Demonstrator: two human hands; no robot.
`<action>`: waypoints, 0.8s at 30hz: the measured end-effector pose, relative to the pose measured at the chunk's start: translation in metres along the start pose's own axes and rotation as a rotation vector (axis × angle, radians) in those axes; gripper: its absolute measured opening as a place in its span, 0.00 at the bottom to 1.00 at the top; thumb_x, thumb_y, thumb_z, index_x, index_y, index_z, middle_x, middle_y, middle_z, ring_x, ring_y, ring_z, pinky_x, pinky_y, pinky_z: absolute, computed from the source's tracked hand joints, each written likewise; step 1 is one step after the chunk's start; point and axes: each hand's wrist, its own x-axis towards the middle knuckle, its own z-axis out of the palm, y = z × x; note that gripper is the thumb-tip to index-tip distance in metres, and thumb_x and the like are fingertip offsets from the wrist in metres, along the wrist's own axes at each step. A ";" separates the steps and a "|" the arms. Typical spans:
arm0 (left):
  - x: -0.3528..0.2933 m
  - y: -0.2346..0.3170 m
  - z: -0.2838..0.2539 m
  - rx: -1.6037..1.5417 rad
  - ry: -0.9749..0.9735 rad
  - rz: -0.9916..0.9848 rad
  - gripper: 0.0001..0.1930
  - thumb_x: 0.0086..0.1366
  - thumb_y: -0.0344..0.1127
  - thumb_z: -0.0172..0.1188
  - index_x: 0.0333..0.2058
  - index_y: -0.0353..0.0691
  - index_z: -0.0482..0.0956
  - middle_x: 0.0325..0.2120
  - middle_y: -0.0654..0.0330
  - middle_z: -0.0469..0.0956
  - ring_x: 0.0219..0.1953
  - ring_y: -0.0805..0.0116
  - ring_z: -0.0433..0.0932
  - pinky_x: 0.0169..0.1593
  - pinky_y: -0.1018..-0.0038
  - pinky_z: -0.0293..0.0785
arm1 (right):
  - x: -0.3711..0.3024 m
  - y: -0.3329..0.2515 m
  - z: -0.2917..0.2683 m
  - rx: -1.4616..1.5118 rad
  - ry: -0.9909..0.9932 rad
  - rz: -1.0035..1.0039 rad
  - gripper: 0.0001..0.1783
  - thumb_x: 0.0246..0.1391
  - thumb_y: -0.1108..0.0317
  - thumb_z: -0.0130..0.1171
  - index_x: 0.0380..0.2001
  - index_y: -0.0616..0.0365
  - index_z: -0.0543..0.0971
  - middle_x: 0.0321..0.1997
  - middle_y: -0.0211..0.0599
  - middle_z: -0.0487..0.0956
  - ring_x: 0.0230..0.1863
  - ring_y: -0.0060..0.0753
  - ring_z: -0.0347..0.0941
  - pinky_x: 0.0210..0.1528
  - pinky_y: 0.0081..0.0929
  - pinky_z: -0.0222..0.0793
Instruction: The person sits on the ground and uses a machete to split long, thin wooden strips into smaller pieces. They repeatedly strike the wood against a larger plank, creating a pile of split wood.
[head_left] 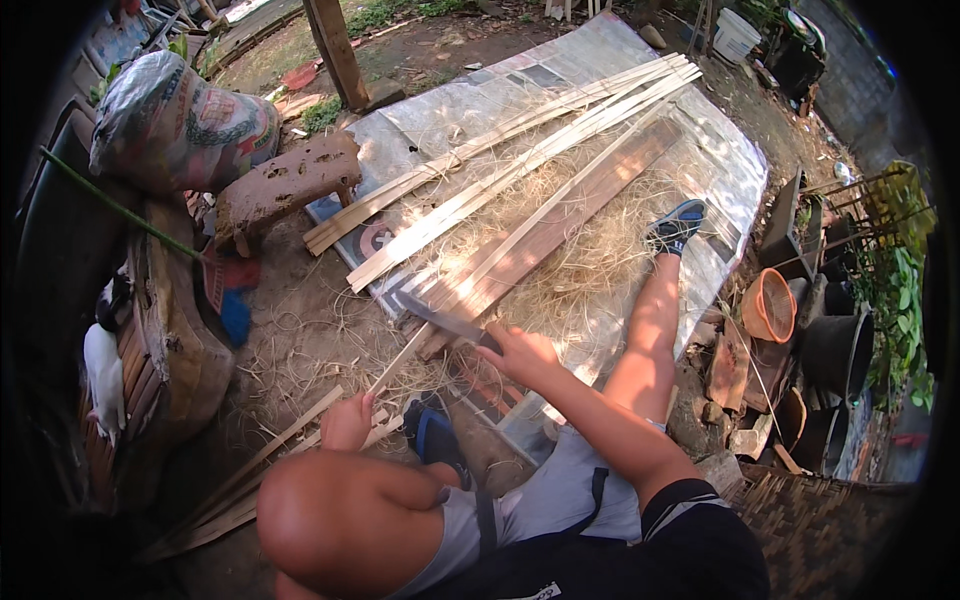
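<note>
My right hand [522, 356] is closed round the dark handle of a large knife [440, 318]. Its wide blade points left and crosses over a thin pale wooden strip [402, 358]. My left hand [347, 421], down by my bent knee, grips the near end of this strip. From there the strip slants up toward a long brown plank [600, 205]; whether the blade touches it, I cannot tell. Beyond the knife, bundles of long pale strips [520, 170] lie on a grey sheet [725, 130]. Curly shavings [590, 250] are heaped around the plank.
More strips [270, 450] lie beside my left knee. A rough wooden bench [290, 190] and a stuffed sack [185, 125] stand at the left, near a black-and-white cat [104, 375]. An orange pot [769, 306] and black buckets [837, 352] line the right. A post [335, 50] rises behind.
</note>
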 end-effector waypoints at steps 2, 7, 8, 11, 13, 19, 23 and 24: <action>0.001 0.003 -0.005 0.052 0.022 -0.022 0.23 0.77 0.51 0.45 0.35 0.40 0.81 0.25 0.42 0.81 0.33 0.37 0.81 0.39 0.45 0.74 | 0.009 0.018 -0.001 -0.003 -0.003 0.123 0.29 0.68 0.37 0.48 0.54 0.50 0.74 0.30 0.49 0.82 0.32 0.56 0.83 0.31 0.47 0.79; -0.002 -0.020 0.002 -0.033 0.025 0.018 0.22 0.76 0.51 0.48 0.34 0.40 0.82 0.24 0.44 0.81 0.31 0.38 0.81 0.37 0.47 0.74 | -0.013 0.000 -0.020 -0.107 -0.063 -0.166 0.30 0.68 0.37 0.48 0.50 0.54 0.76 0.34 0.50 0.82 0.32 0.55 0.83 0.31 0.45 0.80; -0.006 -0.028 0.002 -0.048 0.013 0.023 0.22 0.76 0.51 0.49 0.34 0.40 0.82 0.24 0.45 0.81 0.31 0.39 0.81 0.36 0.47 0.74 | 0.009 0.048 -0.006 -0.186 0.105 0.002 0.28 0.67 0.38 0.51 0.46 0.53 0.76 0.28 0.48 0.81 0.29 0.55 0.83 0.30 0.46 0.79; -0.013 -0.071 0.004 -0.268 -0.240 -0.127 0.23 0.75 0.53 0.51 0.34 0.39 0.81 0.21 0.49 0.81 0.29 0.42 0.82 0.36 0.50 0.75 | 0.037 0.116 -0.024 -0.188 0.391 0.276 0.25 0.66 0.40 0.53 0.43 0.52 0.76 0.25 0.48 0.82 0.31 0.56 0.83 0.33 0.50 0.79; -0.008 -0.037 -0.008 -0.302 -0.235 -0.115 0.23 0.75 0.53 0.52 0.35 0.37 0.80 0.23 0.49 0.81 0.31 0.44 0.82 0.38 0.52 0.76 | 0.034 0.107 -0.026 -0.157 0.358 0.360 0.23 0.66 0.42 0.54 0.42 0.53 0.75 0.26 0.50 0.82 0.32 0.58 0.83 0.35 0.52 0.78; 0.014 0.016 0.020 -0.029 -0.001 0.100 0.22 0.75 0.53 0.51 0.37 0.35 0.77 0.35 0.43 0.82 0.37 0.40 0.82 0.42 0.47 0.76 | -0.040 -0.017 0.019 -0.005 -0.086 -0.052 0.29 0.67 0.39 0.50 0.53 0.53 0.73 0.35 0.52 0.83 0.35 0.57 0.83 0.36 0.50 0.79; -0.006 -0.004 0.007 0.001 -0.018 0.040 0.21 0.76 0.50 0.49 0.34 0.36 0.77 0.31 0.42 0.82 0.37 0.38 0.81 0.40 0.45 0.75 | -0.007 0.046 0.002 -0.126 0.156 0.121 0.25 0.66 0.40 0.54 0.47 0.50 0.74 0.34 0.48 0.82 0.32 0.55 0.83 0.32 0.50 0.79; -0.010 -0.013 0.002 0.038 -0.017 0.020 0.21 0.76 0.50 0.49 0.34 0.36 0.77 0.30 0.43 0.82 0.37 0.38 0.81 0.40 0.45 0.75 | 0.007 0.077 -0.008 -0.148 0.284 0.238 0.23 0.66 0.41 0.53 0.42 0.51 0.75 0.29 0.48 0.83 0.29 0.56 0.83 0.30 0.50 0.78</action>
